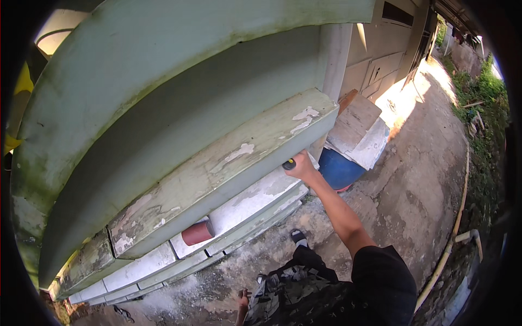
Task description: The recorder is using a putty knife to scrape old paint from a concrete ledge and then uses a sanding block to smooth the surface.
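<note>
Stretched out ahead, my right hand is closed around a black handle with a yellow spot. It is held against the front of a weathered green-grey ledge, near the ledge's right end. Whatever is on the far end of the handle is hidden. A reddish-brown roll, like a roll of sandpaper, lies on the whitened step below that ledge. Low beside my body hangs my left hand, small and partly hidden, so its finger position cannot be made out. Pale bare patches mark the ledge's top.
A curved green wall arches over the ledge. Beyond the ledge's right end stands a blue container topped with a board and white sheets. Rough concrete ground runs along a pipe and plants at the right.
</note>
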Action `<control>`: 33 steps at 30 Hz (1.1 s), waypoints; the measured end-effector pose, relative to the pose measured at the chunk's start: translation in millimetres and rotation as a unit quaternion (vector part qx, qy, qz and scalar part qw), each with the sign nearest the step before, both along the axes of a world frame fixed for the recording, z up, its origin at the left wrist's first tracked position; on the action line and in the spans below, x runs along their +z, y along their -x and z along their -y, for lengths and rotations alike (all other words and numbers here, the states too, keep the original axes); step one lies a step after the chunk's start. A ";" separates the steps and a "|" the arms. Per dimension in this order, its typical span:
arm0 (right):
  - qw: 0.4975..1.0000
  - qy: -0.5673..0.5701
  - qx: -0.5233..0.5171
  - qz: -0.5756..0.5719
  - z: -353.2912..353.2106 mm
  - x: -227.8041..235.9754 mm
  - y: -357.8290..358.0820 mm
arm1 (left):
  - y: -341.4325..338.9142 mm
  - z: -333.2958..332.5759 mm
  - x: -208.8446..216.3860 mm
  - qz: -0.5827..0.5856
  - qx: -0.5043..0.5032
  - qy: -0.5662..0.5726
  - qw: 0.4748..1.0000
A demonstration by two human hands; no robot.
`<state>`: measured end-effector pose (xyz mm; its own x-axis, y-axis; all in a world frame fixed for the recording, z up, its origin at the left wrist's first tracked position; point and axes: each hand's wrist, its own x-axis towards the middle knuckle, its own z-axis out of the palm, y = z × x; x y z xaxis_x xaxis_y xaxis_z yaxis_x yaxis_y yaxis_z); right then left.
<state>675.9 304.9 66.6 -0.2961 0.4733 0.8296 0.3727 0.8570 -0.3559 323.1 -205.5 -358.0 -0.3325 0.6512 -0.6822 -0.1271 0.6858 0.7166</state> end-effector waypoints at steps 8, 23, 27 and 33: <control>0.970 0.017 0.241 0.033 133.9 29.2 87.9 | -11.5 -7.9 21.4 0.042 0.081 0.016 0.996; 0.987 0.048 0.142 0.052 127.0 -6.0 119.3 | -15.8 30.9 28.9 -0.002 0.092 -0.019 0.996; 0.988 0.042 0.139 0.052 119.6 -8.1 105.0 | -19.1 35.4 37.0 0.000 0.094 0.003 0.996; 0.988 0.016 0.144 0.051 129.8 2.3 121.8 | -3.3 43.3 13.8 0.064 0.123 0.013 0.990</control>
<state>554.1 175.1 69.0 -0.5034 0.3823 0.7749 0.1492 0.9218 -0.3579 326.4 -248.8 -344.2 -0.3884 0.5423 -0.7450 -0.3820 0.6410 0.6657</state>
